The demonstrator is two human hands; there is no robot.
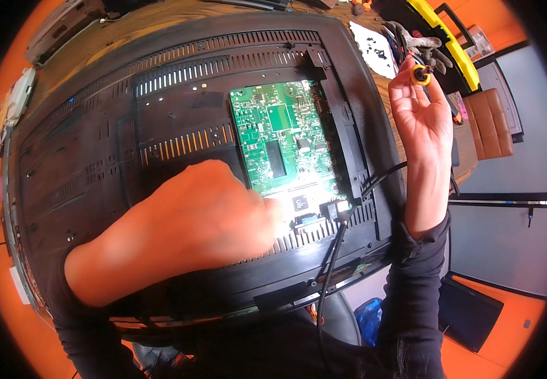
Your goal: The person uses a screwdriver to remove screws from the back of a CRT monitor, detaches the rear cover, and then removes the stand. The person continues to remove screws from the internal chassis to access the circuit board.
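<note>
A black plastic TV back panel (96,126) with rows of vent slots lies flat in front of me. Set into it on the right is a green circuit board (311,126), brightly lit at its near end. My left hand (207,211) is closed over the board's near left corner; its fingertips, and anything in them, are hidden. Up at the right, beyond the panel's edge, my right hand (422,114) has its fingers closed round a screwdriver (421,74) with a yellow and black handle, seen nearly end-on. A black cable (329,271) runs from a connector at the board's near right corner.
Under the panel is a wooden table (159,19). Past my right hand lie grey work gloves (428,47), a white sheet (374,50) with small dark pieces, and a yellow and black toolbox (453,50). A brown padded seat (491,123) stands at the right.
</note>
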